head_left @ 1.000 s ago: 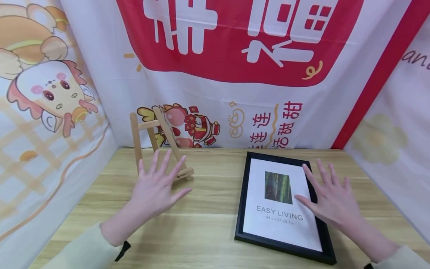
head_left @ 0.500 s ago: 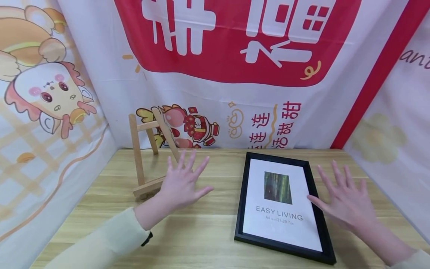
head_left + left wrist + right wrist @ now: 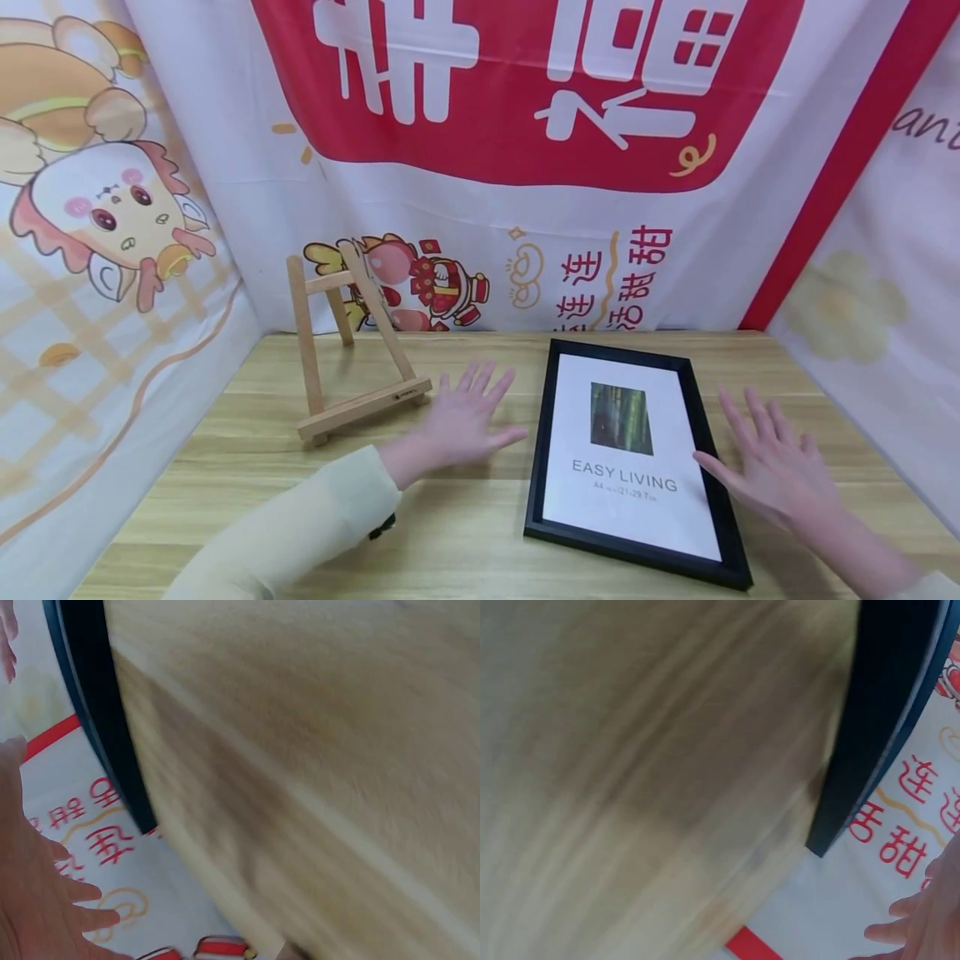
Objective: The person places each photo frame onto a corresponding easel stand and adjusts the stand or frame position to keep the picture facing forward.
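Observation:
A black picture frame (image 3: pixel 536 475) lies flat on the wooden table, holding a white sheet printed "EASY LIVING" with a small forest picture. My left hand (image 3: pixel 467 417), fingers spread, hovers between the frame and a small wooden easel (image 3: pixel 367 408), its thumb pointing toward the frame's left edge. On the other side, my right hand (image 3: pixel 780 467) has its fingers spread too, with the thumb overlapping the frame's right edge in the head view. Neither hand holds anything. The left wrist view shows the left hand (image 3: pixel 37 885) beside the frame's dark side (image 3: pixel 97 712).
The easel stands upright at the back left of the table (image 3: pixel 450 533). Behind it hangs a white and red printed cloth (image 3: pixel 487 208). More printed cloth walls close off the left (image 3: pixel 217 350) and right (image 3: pixel 862 400) sides.
My left hand has moved right, away from in front of the easel and toward the frame. My right hand has shifted slightly right and down. Frame and easel stay put.

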`<action>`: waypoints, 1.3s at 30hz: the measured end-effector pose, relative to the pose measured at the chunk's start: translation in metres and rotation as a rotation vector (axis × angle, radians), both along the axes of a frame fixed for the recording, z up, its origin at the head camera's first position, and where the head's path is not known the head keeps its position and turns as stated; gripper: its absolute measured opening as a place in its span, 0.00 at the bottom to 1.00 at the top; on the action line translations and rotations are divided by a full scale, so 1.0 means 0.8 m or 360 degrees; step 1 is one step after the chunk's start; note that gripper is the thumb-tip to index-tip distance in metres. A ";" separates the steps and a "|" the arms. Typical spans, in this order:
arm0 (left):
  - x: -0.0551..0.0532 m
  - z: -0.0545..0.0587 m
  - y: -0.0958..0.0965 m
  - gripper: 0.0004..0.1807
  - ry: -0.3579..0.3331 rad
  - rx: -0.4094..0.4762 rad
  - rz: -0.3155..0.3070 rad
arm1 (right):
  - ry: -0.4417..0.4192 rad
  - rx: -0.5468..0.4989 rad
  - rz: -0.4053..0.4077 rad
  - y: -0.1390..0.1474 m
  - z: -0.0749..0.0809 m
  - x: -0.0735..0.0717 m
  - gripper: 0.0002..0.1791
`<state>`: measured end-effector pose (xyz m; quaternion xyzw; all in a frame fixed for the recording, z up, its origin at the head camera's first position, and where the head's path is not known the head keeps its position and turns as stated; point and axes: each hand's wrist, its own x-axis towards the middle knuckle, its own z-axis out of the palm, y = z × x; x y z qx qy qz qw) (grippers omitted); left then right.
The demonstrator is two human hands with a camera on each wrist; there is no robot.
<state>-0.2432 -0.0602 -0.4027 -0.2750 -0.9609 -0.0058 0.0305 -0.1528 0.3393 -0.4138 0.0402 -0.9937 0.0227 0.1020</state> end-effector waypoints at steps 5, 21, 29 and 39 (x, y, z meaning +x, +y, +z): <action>-0.010 -0.008 0.020 0.52 -0.0201 0.0116 0.0004 | -0.0036 -0.0107 0.0030 0.010 -0.008 -0.002 0.53; -0.029 -0.054 0.048 0.59 -0.0546 0.0505 -0.0118 | -0.0344 -0.0719 0.0157 0.031 -0.040 -0.016 0.54; -0.030 -0.053 0.052 0.56 -0.0666 0.0629 -0.0036 | -0.0360 -0.0782 0.0173 0.030 -0.044 -0.018 0.51; -0.026 -0.054 0.064 0.52 -0.0822 0.0894 0.0065 | -0.0416 -0.1047 0.0204 0.022 -0.046 -0.015 0.41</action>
